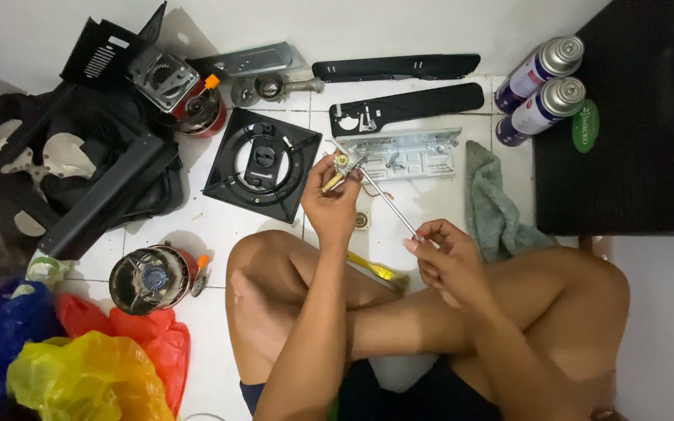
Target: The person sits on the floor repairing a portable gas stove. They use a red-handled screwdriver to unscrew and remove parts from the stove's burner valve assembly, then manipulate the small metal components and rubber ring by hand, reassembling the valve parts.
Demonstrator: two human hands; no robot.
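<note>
The valve, a small brass fitting with a thin metal tube running out of it, is held in the air above the floor, in front of the crossed legs. The left hand is clamped on the valve end; the right hand pinches the tube's far end. The hands are apart, joined only by the part.

Risk: the tube is slender; twisting or levering between the two grips could kink it or strain its joint. A slip would drop it onto the tiles, near the black burner plate. Two gas cans lie to the right, well apart.
</note>
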